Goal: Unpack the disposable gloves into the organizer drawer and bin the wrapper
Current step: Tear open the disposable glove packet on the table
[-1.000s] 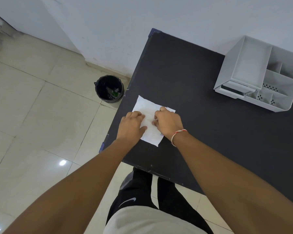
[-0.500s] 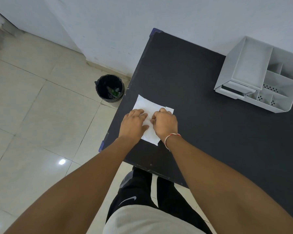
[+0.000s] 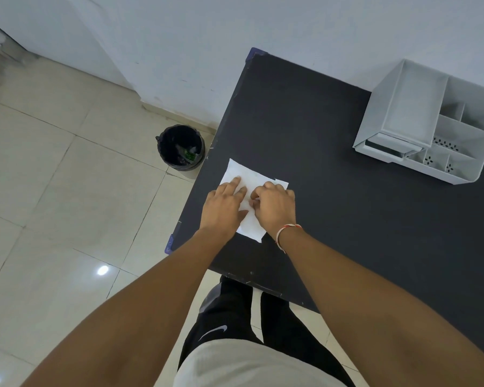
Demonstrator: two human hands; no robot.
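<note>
A flat white glove packet (image 3: 245, 174) lies near the left edge of the black table (image 3: 333, 219). My left hand (image 3: 225, 205) rests flat on its left half with the fingers spread. My right hand (image 3: 275, 205) sits on its right half, fingers curled and pinching at the wrapper's middle beside the left fingertips. The white organizer (image 3: 430, 127) stands at the table's far right by the wall, its drawer (image 3: 391, 148) pulled slightly out at the front. A black bin (image 3: 182, 148) stands on the floor just left of the table.
Pale tiled floor (image 3: 67, 205) spreads to the left, and the white wall runs behind the table. The table's near edge crosses just above my legs. The bin holds some rubbish with a green piece.
Both hands have stayed on the packet, shifting only slightly; the left fingers have stretched further over the wrapper. The packet lies in the same spot.
</note>
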